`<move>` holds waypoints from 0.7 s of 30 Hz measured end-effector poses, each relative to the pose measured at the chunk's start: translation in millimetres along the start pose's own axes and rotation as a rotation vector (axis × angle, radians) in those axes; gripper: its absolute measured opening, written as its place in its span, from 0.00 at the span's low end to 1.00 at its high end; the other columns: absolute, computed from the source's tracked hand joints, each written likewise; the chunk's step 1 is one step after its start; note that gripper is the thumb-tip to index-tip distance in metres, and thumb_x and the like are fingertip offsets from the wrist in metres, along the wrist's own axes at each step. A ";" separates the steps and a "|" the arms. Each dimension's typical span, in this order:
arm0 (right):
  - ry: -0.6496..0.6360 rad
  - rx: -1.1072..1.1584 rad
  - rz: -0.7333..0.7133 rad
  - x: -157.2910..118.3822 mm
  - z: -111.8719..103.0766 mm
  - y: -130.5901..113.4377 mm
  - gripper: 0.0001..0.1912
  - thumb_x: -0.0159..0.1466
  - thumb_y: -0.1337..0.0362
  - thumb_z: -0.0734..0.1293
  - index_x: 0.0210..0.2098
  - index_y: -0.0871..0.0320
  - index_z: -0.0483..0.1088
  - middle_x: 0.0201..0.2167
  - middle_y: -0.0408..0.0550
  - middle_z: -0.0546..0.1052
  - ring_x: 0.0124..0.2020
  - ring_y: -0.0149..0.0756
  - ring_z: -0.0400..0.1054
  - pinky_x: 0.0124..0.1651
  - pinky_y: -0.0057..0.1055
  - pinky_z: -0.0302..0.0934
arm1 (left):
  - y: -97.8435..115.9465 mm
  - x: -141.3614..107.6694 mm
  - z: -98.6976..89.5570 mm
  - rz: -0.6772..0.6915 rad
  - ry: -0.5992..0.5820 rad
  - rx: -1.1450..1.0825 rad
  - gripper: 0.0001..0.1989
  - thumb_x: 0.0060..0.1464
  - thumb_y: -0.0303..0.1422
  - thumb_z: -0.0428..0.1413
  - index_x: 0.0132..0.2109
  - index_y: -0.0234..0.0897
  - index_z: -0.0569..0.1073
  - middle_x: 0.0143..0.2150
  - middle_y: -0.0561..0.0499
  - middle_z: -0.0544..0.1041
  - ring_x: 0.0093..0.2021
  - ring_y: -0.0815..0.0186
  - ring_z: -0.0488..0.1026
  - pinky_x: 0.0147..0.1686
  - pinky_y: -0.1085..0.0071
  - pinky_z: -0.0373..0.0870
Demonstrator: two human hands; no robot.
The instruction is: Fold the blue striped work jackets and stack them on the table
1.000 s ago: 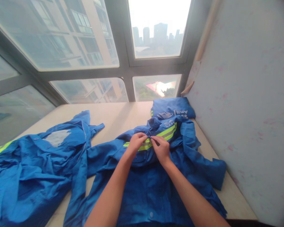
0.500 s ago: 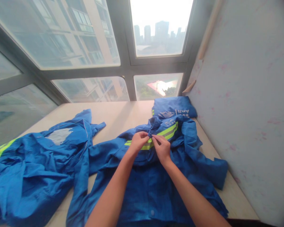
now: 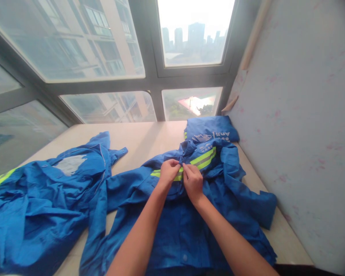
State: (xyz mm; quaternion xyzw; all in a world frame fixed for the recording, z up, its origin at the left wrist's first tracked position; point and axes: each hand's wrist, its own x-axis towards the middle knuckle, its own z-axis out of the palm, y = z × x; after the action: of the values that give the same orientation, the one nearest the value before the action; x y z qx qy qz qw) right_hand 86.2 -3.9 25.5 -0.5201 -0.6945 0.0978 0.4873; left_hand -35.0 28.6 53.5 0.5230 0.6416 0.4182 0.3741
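A blue jacket with yellow-green and grey reflective stripes lies spread out, front side up, its collar towards the window. My left hand pinches the jacket's front edge just below the collar. Close beside it on the right, my right hand grips the same front edge, its fingers bent together. The fingertips of both hands nearly meet, and the small piece of cloth between them is mostly hidden.
Another blue garment lies crumpled at the left, its sleeve near the jacket. A folded blue garment with white lettering sits at the back right. The pale tabletop borders windows and a patterned wall on the right.
My right hand has shifted slightly left and turned, and its fingers are now more closed together. My left hand stays at the jacket's front edge. The view has moved very slightly.
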 end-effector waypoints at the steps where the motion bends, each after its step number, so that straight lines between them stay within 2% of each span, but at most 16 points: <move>1: -0.010 0.011 0.004 -2.1 -0.5 1.0 0.20 0.71 0.68 0.55 0.50 0.56 0.77 0.40 0.54 0.79 0.44 0.43 0.73 0.52 0.40 0.66 | -0.6 -1.8 -0.5 0.006 -0.007 0.007 0.06 0.48 0.31 0.58 0.33 0.33 0.78 0.32 0.47 0.80 0.33 0.62 0.76 0.35 0.70 0.70; 4: -0.077 0.090 0.036 -13.5 -8.4 7.1 0.19 0.69 0.68 0.56 0.49 0.57 0.77 0.40 0.54 0.79 0.43 0.42 0.73 0.51 0.38 0.67 | -1.8 -15.0 -7.1 0.028 -0.077 0.018 0.07 0.48 0.31 0.58 0.34 0.33 0.78 0.33 0.47 0.80 0.35 0.62 0.76 0.36 0.69 0.71; 8: -0.262 0.206 0.120 -25.8 -33.3 18.3 0.14 0.66 0.65 0.61 0.43 0.56 0.78 0.38 0.52 0.80 0.40 0.41 0.75 0.46 0.36 0.69 | -6.1 -37.4 -28.4 0.074 -0.322 -0.001 0.11 0.47 0.33 0.59 0.38 0.35 0.80 0.37 0.47 0.82 0.39 0.60 0.78 0.41 0.67 0.74; 9: -0.322 0.229 0.159 -23.9 -40.8 20.7 0.12 0.65 0.63 0.62 0.41 0.56 0.79 0.37 0.51 0.81 0.39 0.41 0.76 0.44 0.35 0.69 | -7.7 -39.7 -35.1 0.066 -0.333 -0.013 0.11 0.48 0.34 0.59 0.39 0.35 0.80 0.38 0.46 0.82 0.40 0.59 0.78 0.42 0.67 0.74; 10: -0.372 0.250 0.209 -18.9 -48.0 22.9 0.12 0.65 0.61 0.64 0.39 0.55 0.79 0.36 0.50 0.81 0.37 0.41 0.76 0.42 0.34 0.69 | -9.3 -39.8 -41.8 0.041 -0.291 -0.020 0.11 0.50 0.36 0.58 0.38 0.35 0.80 0.39 0.45 0.82 0.41 0.59 0.78 0.41 0.67 0.74; 12: -0.403 0.277 0.320 0.9 -60.2 27.0 0.12 0.64 0.58 0.64 0.37 0.55 0.79 0.34 0.49 0.82 0.34 0.41 0.77 0.39 0.33 0.69 | -11.8 -32.6 -53.8 -0.041 -0.111 -0.007 0.14 0.53 0.40 0.55 0.38 0.35 0.78 0.39 0.44 0.82 0.40 0.58 0.79 0.37 0.67 0.75; 14: -0.337 0.280 0.404 31.4 -66.9 31.3 0.14 0.65 0.56 0.64 0.39 0.55 0.78 0.33 0.48 0.82 0.33 0.40 0.77 0.40 0.33 0.69 | -11.9 -16.5 -62.7 -0.105 0.031 0.039 0.16 0.57 0.42 0.51 0.40 0.34 0.76 0.39 0.42 0.82 0.36 0.60 0.79 0.35 0.68 0.75; 15: -0.299 0.272 0.431 48.9 -67.7 33.9 0.15 0.65 0.56 0.63 0.41 0.56 0.78 0.33 0.48 0.82 0.32 0.39 0.77 0.40 0.32 0.69 | -10.7 -6.2 -65.6 -0.119 0.058 0.076 0.16 0.58 0.42 0.50 0.40 0.34 0.75 0.38 0.42 0.82 0.35 0.60 0.79 0.35 0.67 0.75; 17: -0.289 0.218 0.486 84.4 -64.5 40.1 0.16 0.65 0.56 0.64 0.44 0.57 0.77 0.34 0.49 0.82 0.33 0.38 0.77 0.40 0.30 0.68 | -5.1 16.9 -68.1 -0.123 0.058 0.161 0.15 0.58 0.42 0.50 0.38 0.35 0.75 0.34 0.43 0.81 0.33 0.60 0.78 0.36 0.67 0.73; 19: -0.377 0.135 0.584 114.7 -56.0 47.8 0.15 0.63 0.55 0.66 0.43 0.57 0.78 0.34 0.50 0.82 0.34 0.38 0.77 0.40 0.29 0.67 | 4.0 40.2 -66.2 -0.111 0.046 0.260 0.12 0.56 0.40 0.53 0.35 0.37 0.74 0.31 0.44 0.80 0.35 0.59 0.78 0.38 0.67 0.71; 21: -0.485 0.065 0.681 135.0 -44.4 56.2 0.13 0.60 0.55 0.70 0.36 0.60 0.78 0.28 0.53 0.81 0.33 0.41 0.76 0.40 0.30 0.66 | 14.2 60.8 -60.5 -0.091 -0.001 0.349 0.09 0.52 0.38 0.57 0.31 0.38 0.75 0.30 0.45 0.79 0.39 0.57 0.77 0.40 0.68 0.69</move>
State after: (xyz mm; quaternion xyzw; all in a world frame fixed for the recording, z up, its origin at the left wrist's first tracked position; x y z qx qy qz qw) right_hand 158.2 114.8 89.4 -0.6662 -0.5741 0.3949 0.2658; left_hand -96.0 81.1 86.5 0.5507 0.7271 0.2832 0.2964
